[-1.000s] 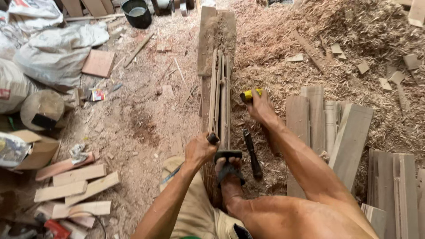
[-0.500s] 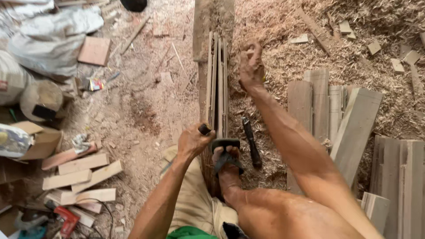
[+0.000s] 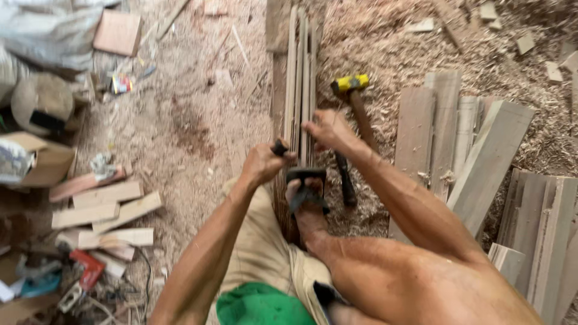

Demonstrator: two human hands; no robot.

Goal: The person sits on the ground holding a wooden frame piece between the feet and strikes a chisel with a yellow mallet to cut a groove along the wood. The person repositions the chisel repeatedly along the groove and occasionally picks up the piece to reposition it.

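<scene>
A bundle of thin wooden slats (image 3: pixel 299 78) stands on edge on the sawdust floor and runs away from me. My sandalled foot (image 3: pixel 307 201) presses down on its near end. My left hand (image 3: pixel 263 164) is closed around a short dark tool handle (image 3: pixel 279 147) at the left side of the slats. My right hand (image 3: pixel 328 130) lies over the top edges of the slats just beyond the foot, with its fingers curled on them. A hammer with a yellow head (image 3: pixel 351 83) and a wooden handle lies just right of the bundle, apart from my right hand.
A dark tool (image 3: pixel 347 179) lies beside my foot. Flat boards (image 3: pixel 475 156) are stacked to the right on thick shavings. Short offcuts (image 3: pixel 102 210), a cardboard box (image 3: pixel 33 159) and a red tool (image 3: pixel 87 268) clutter the left. Sacks lie at the top left.
My right hand has drawn back from the far end near the hammer to the slats close to my foot. The left hand has kept its grip on the dark handle.
</scene>
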